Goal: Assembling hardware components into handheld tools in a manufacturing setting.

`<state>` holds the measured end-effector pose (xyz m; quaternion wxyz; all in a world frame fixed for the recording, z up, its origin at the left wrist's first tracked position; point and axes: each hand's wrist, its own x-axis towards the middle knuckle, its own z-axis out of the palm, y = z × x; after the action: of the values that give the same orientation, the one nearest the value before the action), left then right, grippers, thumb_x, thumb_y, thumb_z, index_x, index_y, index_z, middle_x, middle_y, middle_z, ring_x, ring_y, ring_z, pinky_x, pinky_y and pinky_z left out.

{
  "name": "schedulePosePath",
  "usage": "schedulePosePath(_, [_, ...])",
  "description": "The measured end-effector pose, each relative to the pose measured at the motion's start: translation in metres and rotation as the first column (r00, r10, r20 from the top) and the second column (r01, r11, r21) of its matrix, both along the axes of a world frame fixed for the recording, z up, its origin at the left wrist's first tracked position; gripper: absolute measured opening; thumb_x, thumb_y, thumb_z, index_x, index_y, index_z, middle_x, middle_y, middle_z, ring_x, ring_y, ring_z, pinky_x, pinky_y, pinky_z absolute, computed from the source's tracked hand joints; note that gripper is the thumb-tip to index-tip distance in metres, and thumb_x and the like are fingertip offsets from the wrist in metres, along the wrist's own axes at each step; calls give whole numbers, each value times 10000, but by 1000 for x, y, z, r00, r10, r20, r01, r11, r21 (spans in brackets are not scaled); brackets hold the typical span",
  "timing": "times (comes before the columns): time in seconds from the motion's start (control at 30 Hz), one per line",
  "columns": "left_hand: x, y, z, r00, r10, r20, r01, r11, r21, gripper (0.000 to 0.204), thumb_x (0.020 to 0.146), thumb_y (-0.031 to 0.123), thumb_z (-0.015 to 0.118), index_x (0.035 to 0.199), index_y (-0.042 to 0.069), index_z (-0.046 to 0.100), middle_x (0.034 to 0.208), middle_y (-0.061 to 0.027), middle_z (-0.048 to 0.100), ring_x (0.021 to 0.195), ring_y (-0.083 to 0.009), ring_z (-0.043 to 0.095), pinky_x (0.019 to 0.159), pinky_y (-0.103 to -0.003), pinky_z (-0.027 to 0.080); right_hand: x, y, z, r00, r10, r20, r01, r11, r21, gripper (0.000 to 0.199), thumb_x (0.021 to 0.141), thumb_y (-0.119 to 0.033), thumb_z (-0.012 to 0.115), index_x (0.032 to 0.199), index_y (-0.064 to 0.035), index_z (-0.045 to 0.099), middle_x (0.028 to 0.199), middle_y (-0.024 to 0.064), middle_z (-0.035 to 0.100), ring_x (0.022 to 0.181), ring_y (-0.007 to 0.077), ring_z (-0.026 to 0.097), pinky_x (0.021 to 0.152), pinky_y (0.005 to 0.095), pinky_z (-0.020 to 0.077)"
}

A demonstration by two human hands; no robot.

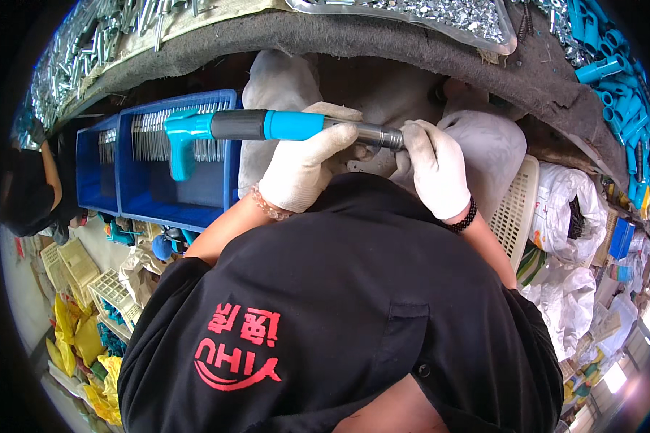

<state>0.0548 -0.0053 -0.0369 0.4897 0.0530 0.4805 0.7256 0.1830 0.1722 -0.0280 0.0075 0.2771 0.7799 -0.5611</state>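
Across my lap lies a long tube-shaped tool (292, 125) with a teal body, a black sleeve, a steel barrel and a teal side grip hanging down at its left end. My left hand (303, 162), in a white glove, is wrapped round the teal body near the steel barrel. My right hand (438, 167), also gloved, has its fingers closed round the ribbed steel end (391, 138) at the right. The tool is held nearly level, its right end slightly lower. Whether a small part sits under the right fingers is hidden.
A blue divided crate (173, 215) holding rows of thin metal pieces stands at the left. Ahead, a cloth-covered bench edge (383, 45) carries a metal tray (509, 40) of small parts and teal tubes (625, 108). A cream basket (516, 209) is at the right. Another person (32, 187) is far left.
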Motion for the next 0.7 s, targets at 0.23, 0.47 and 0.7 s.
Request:
schedulePosePath(0.23, [-3, 2, 2, 1000, -21, -7, 20, 1000, -18, 385, 935, 241, 632, 1241, 30, 532, 1067, -146, 621, 915, -225, 616, 862, -483, 573, -1, 1, 4, 982, 46, -181, -28, 995, 99, 223, 916, -176, 656, 1068, -14, 651, 980, 121, 688, 823, 202, 671, 749, 324, 526])
schedulePosePath(0.47, [-3, 2, 0, 1000, -16, -1, 16, 999, -40, 387, 941, 231, 625, 1242, 8, 530, 1057, -146, 635, 891, -228, 627, 829, -440, 579, 0, 2, -10, 951, 178, -254, -104, 955, 279, 290, 858, -228, 709, 1054, -24, 651, 983, 163, 673, 888, 353, 652, 824, 429, 512])
schedulePosePath(0.7, [0, 5, 1, 1000, 4, -16, -4, 1000, 12, 306, 935, 192, 662, 1173, 16, 586, 1043, -117, 665, 929, -201, 654, 811, -361, 567, -11, 10, -21, 770, 435, -466, -72, 786, 615, 312, 969, -312, 642, 1080, -21, 621, 887, 134, 685, 819, 309, 661, 804, 440, 521])
